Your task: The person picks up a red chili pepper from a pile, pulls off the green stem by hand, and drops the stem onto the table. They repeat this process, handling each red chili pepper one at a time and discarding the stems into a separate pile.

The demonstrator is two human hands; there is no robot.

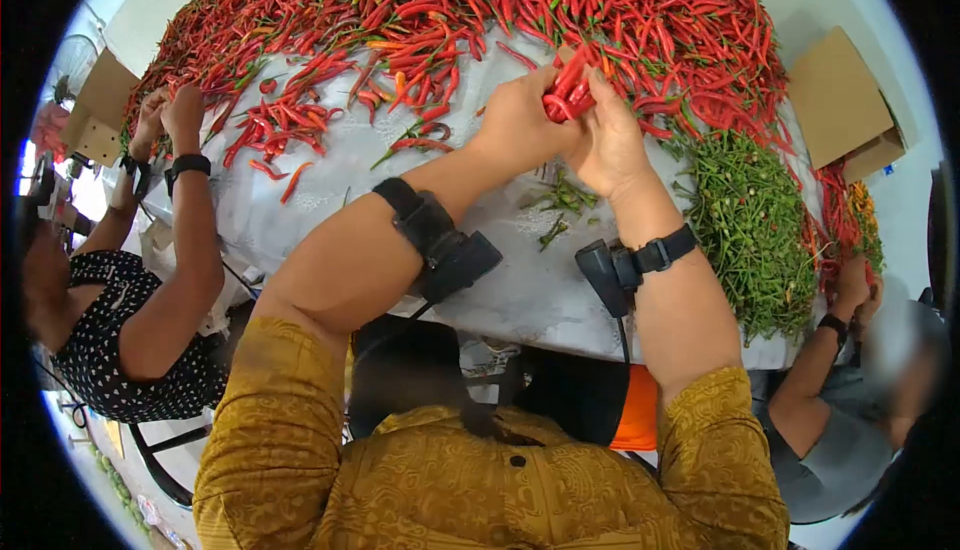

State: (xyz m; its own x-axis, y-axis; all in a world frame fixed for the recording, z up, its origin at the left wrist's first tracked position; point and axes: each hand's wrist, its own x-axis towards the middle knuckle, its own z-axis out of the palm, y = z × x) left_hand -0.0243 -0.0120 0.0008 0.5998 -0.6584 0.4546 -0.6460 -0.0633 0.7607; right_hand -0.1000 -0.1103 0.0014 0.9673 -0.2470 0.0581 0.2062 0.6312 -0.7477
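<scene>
Close together over the table, my left hand point(522, 118) and my right hand point(612, 142) are both closed around a small bunch of red chili peppers point(568, 92). The peppers stick up between the fingers and thumbs; which fingers grip which pepper is partly hidden. Just beyond my hands rises a large heap of red chili peppers point(600, 0), some with green stems. Several cut-off green stems point(565, 195) lie on the white tablecloth point(480, 240) below my wrists. A big pile of green stems point(755, 230) stands to the right of my right hand.
Loose red chili peppers point(285, 125) lie on the cloth at left. One co-worker's hands point(170, 115) are at the heap's left side; another's hands point(858, 290) work at the right edge. Cardboard boxes point(842, 95) point(100, 110) flank the table. Black straps with devices point(445, 245) sit on my forearms.
</scene>
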